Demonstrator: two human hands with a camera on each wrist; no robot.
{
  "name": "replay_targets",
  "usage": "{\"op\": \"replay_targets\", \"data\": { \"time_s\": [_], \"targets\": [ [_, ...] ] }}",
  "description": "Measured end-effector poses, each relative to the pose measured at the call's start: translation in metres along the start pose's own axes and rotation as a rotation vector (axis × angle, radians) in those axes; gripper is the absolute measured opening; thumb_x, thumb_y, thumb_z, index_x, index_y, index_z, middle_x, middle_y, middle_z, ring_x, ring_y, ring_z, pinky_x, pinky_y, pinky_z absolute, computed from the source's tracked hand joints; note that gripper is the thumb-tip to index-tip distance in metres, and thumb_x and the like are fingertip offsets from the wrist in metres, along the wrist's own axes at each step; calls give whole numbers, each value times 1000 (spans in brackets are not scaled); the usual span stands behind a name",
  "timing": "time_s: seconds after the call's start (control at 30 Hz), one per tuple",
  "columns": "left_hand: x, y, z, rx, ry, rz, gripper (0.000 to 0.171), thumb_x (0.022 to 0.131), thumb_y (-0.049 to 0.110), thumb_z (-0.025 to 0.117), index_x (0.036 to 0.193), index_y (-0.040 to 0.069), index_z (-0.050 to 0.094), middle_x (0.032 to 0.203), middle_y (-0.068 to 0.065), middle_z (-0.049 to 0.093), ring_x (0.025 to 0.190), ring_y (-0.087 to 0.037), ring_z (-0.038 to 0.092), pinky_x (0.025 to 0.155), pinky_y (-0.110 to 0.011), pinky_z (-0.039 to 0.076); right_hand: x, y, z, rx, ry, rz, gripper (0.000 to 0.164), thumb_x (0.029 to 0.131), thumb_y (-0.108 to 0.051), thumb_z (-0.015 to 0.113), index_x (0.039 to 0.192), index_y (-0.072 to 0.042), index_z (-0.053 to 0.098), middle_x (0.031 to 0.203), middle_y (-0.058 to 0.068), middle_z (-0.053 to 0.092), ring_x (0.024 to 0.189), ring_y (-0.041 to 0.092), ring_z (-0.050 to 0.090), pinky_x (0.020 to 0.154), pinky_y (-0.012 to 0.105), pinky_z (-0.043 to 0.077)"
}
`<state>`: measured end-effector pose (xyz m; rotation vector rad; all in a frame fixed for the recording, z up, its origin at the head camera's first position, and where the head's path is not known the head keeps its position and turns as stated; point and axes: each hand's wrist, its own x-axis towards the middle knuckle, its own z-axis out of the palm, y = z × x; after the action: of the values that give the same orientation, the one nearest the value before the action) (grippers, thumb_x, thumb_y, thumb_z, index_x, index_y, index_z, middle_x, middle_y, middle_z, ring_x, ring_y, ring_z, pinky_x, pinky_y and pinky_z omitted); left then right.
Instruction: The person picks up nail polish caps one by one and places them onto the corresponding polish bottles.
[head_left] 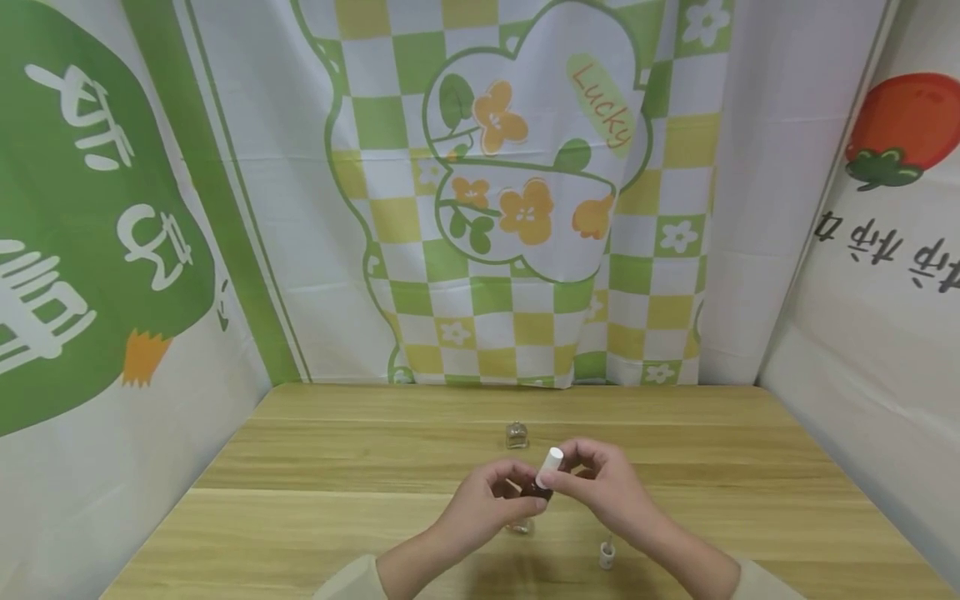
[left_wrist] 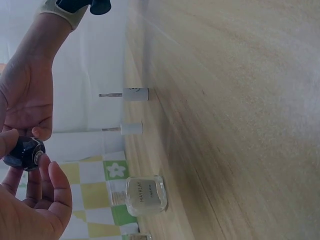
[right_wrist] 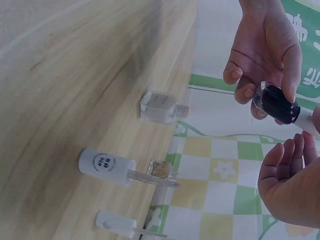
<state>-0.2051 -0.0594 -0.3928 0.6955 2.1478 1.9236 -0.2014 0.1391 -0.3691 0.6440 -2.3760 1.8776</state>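
Between both hands is a small bottle of dark nail polish (right_wrist: 277, 104) with a tall white cap (head_left: 552, 463). My left hand (head_left: 480, 504) holds the glass bottle by its sides, thumb and fingers around it. Above it, my right hand (head_left: 607, 485) pinches the white cap between thumb and fingers. The bottle is tilted, and cap and bottle line up in the right wrist view. An uncapped clear bottle (left_wrist: 146, 195) labelled MAYREAY stands on the table, partly hidden beneath the left hand in the head view.
Farther back on the wooden table (head_left: 337, 458) stands another uncapped small bottle (head_left: 517, 435), with glittery contents. Two white brush caps stand brush up: one larger with printing (right_wrist: 106, 166), one slimmer (right_wrist: 115, 223). Printed cloth (head_left: 525, 317) hangs behind the table.
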Motion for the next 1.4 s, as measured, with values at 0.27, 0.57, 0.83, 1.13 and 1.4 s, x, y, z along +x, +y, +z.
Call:
{"op": "replay_targets", "data": {
  "time_s": [0.27, 0.57, 0.83, 1.13, 1.4],
  "targets": [
    [1, 6, -5, 25, 22, -4, 21, 86, 17, 74, 105, 10, 68, 99, -3, 64, 87, -20, 59, 70, -36, 56, 7, -9, 0, -10, -28, -21, 22, 86, -16, 74, 97, 1, 65, 91, 12, 65, 80, 23, 64, 71, 34, 56],
    [4, 8, -15, 129, 62, 49, 20, 85, 21, 75, 102, 12, 69, 93, 1, 68, 91, -18, 60, 78, -35, 48, 16, -17, 5, -7, -55, -29, 25, 87, -19, 74, 101, 0, 65, 94, 11, 65, 83, 30, 64, 73, 34, 56],
    [4, 14, -26, 121, 101, 63, 24, 86, 20, 74, 105, 8, 68, 97, -1, 68, 94, -18, 59, 79, -32, 49, 30, -24, 11, 1, -71, -46, 25, 88, -20, 73, 102, -2, 64, 94, 10, 66, 83, 27, 64, 72, 34, 55],
    [5, 17, -41, 85, 123, 52, 26, 85, 15, 74, 107, 4, 67, 99, -4, 67, 96, -20, 59, 81, -35, 50, 45, -27, 22, 7, -65, -55, 22, 87, -16, 74, 100, -1, 64, 89, 8, 66, 78, 22, 63, 64, 27, 51],
    [5, 13, -58, 88, 107, 43, 28, 86, 17, 74, 110, 4, 67, 102, -5, 67, 98, -22, 59, 83, -37, 52, 58, -27, 34, 41, -75, -74, 19, 87, -13, 73, 98, 0, 64, 87, 7, 65, 78, 22, 60, 61, 25, 47]
  ]
}}
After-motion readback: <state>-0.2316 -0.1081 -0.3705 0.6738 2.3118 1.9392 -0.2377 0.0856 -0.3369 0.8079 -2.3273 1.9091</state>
